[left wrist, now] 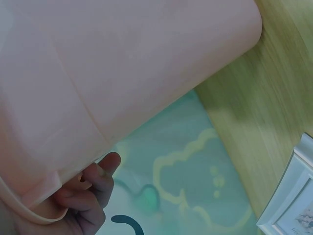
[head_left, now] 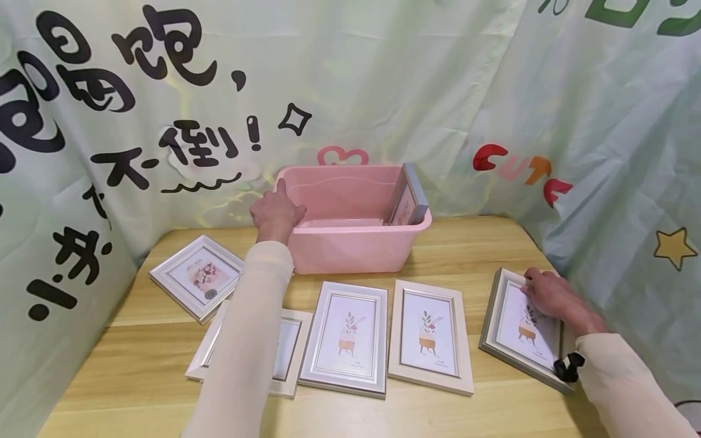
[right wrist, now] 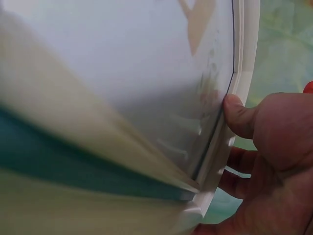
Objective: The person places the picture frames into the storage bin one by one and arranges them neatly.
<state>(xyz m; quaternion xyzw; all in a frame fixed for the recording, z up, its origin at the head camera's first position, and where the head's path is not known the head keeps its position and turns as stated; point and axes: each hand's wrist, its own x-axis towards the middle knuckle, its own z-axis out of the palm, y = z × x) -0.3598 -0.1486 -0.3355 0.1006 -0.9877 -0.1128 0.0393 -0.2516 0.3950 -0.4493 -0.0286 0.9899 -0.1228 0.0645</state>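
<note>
1. step in hand, seemingly a grasp: right hand (head_left: 555,296) pinches the picture frame (head_left: 515,328) at 4 o'clock; left hand (head_left: 276,213) grips the pink tub (head_left: 350,252) at 12.
2. lifting would call for a firm edge hold.
3. "cute" lettering (head_left: 538,170) at 2 o'clock, black characters (head_left: 117,157) "不倒" at 10; print captions (head_left: 357,365) too small.

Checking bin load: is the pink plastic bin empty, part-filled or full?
Part-filled. At least one picture frame stands on edge at the right end of the pink plastic bin; bare pink interior shows to its left.
</note>
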